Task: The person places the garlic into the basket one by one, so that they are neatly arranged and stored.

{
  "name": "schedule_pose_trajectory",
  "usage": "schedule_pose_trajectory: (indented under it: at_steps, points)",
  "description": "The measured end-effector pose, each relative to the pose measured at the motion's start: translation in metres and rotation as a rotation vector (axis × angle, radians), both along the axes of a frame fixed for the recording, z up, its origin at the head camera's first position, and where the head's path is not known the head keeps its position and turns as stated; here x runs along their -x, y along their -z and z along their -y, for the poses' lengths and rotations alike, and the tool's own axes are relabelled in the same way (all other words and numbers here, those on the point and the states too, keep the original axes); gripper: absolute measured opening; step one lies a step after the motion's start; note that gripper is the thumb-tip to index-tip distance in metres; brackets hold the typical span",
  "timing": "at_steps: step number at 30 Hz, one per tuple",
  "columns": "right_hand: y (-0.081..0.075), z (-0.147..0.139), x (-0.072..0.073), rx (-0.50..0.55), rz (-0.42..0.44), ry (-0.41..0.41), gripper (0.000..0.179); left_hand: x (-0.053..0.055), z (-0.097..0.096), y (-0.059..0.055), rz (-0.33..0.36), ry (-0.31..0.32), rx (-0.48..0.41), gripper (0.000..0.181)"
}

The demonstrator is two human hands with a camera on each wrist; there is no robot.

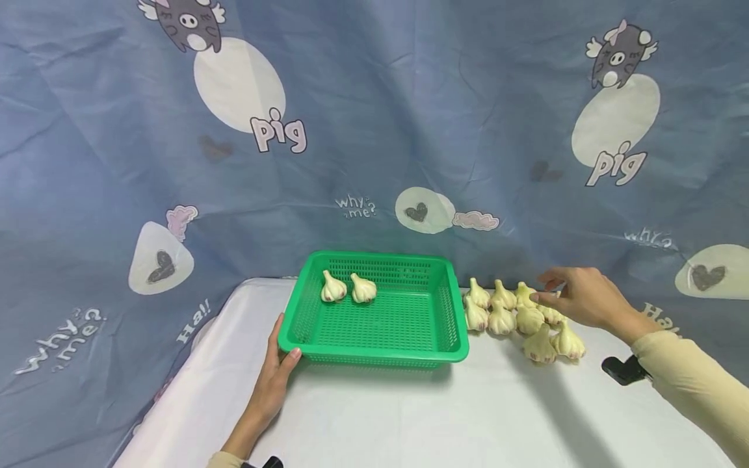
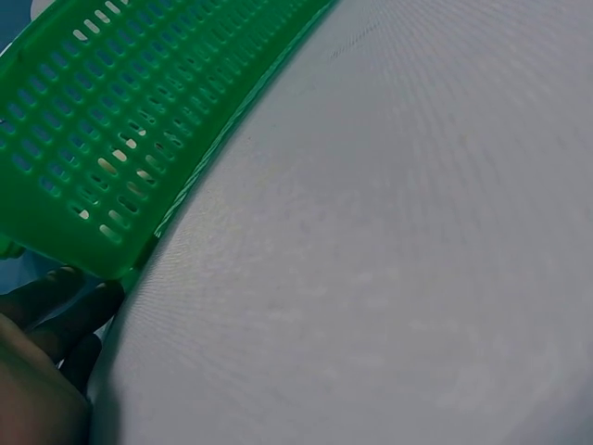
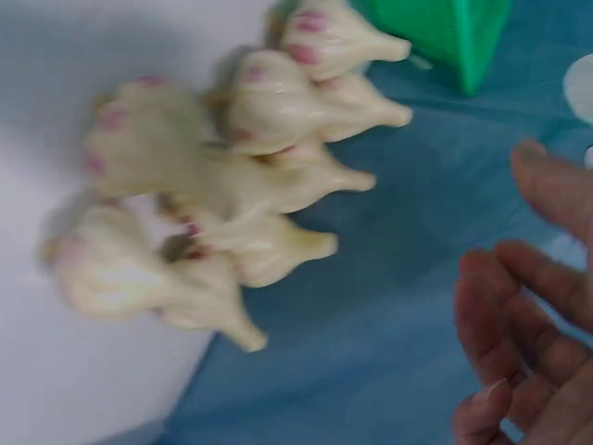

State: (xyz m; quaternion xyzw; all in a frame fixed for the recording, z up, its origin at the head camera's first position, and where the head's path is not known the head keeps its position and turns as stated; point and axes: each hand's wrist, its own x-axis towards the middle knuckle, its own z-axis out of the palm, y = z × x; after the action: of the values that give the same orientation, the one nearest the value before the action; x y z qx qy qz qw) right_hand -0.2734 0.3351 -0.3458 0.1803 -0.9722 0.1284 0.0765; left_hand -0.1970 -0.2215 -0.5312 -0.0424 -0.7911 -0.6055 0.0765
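A green plastic basket [image 1: 374, 355] with slotted walls stands on the white-covered table. Two garlic bulbs [image 1: 364, 290] sit inside, near its back left corner. My left hand [image 1: 272, 385] holds the basket by its front left corner, thumb at the rim and fingers along the outer side wall; the left wrist view shows those fingers at the corner. To the right of the basket lies a group of several garlic bulbs [image 1: 501, 320], packed close together in rows. Over the back right of this group hovers my right hand [image 1: 590, 296], its fingers loosely bent with nothing between them.
A blue cloth [image 1: 374, 117] printed with pigs and hearts hangs behind the table. Two garlic bulbs [image 1: 569, 342] form the front of the group at the right. White tablecloth [image 1: 409, 416] stretches in front of the basket.
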Motion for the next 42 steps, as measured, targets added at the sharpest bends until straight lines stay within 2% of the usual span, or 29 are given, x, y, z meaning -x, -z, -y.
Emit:
schedule_pose_trajectory:
  at_steps: [7, 12, 19, 27, 33, 42]
  points:
    - [0.03, -0.024, -0.019, 0.012, 0.019, -0.004, 0.042, -0.002, 0.005, -0.001, 0.011, 0.011, -0.02, 0.076]
    - [0.048, -0.029, -0.026, 0.008, -0.01, 0.021, 0.044, -0.001, 0.008, -0.001, 0.002, 0.005, -0.008, 0.076]
    - [0.075, -0.033, -0.035, 0.055, 0.076, 0.106, 0.046, 0.002, 0.005, -0.003, -0.01, 0.004, -0.004, 0.077]
    - [0.106, -0.034, -0.041, 0.088, 0.073, 0.116, 0.042, 0.003, 0.004, -0.005, 0.001, -0.004, 0.026, 0.076]
    - [0.119, -0.031, -0.043, 0.117, 0.098, 0.143, 0.05, 0.001, 0.001, -0.005, 0.002, -0.001, -0.002, 0.077]
    - [0.125, -0.027, -0.042, 0.135, 0.115, 0.172, 0.051, 0.0, 0.0, -0.002, 0.011, -0.003, 0.0, 0.076]
